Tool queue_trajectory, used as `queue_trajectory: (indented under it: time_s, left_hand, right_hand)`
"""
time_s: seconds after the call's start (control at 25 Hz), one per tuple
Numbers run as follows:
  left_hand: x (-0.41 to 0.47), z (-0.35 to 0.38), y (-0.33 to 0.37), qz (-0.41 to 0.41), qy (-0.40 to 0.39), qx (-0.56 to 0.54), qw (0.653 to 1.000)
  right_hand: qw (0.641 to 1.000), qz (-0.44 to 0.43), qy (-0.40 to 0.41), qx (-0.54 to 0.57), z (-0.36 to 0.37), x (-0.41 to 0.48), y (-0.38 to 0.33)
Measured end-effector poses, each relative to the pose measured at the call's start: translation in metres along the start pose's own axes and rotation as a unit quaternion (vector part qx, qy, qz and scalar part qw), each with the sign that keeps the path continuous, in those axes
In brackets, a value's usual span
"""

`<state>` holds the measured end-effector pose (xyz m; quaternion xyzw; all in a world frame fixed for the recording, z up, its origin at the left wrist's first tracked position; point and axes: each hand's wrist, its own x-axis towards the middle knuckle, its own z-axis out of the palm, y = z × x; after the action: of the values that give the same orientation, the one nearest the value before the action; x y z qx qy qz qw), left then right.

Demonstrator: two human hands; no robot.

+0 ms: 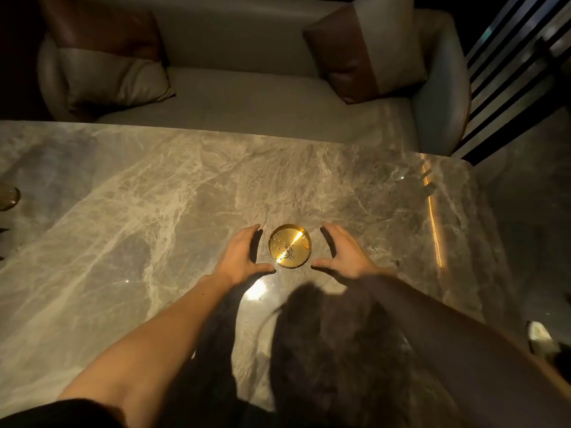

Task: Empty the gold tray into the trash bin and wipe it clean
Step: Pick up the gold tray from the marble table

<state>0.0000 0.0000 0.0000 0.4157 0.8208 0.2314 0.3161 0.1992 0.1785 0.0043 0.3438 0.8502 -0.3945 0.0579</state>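
Observation:
A small round gold tray (pixel 289 246) sits on the marble table (pixel 154 186), with grey ash and crumbs scattered in it and a small pale object near its right rim. My left hand (pixel 244 256) is open just left of the tray, fingers curved, not touching it. On the tray's right side my right hand (pixel 343 253) is open in the same curved way, a small gap between it and the rim. No trash bin or cloth is in view.
A pale sofa (pixel 247 97) with two brown-and-cream cushions stands beyond the table's far edge. Dark vertical slats (pixel 509 72) rise at the upper right. A glassy object (pixel 9 197) sits at the table's left edge. My dark shadow falls on the near table surface.

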Motion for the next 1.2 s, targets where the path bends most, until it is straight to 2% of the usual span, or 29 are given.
queue_trajectory:
  time_s: [0.12, 0.56, 1.2]
  left_hand:
    - [0.008, 0.006, 0.000, 0.005, -0.010, 0.015, 1.000]
    - [0.021, 0.024, 0.001, -0.007, -0.038, -0.016, 0.999]
    - [0.026, -0.002, 0.023, 0.030, 0.001, -0.023, 0.999]
  right_hand:
    - [0.999, 0.014, -0.016, 0.024, 0.009, 0.007, 0.000]
    - [0.999, -0.014, -0.028, -0.010, 0.025, 0.026, -0.001]
    - [0.999, -0.037, 0.009, -0.009, 0.002, 0.027, -0.014]
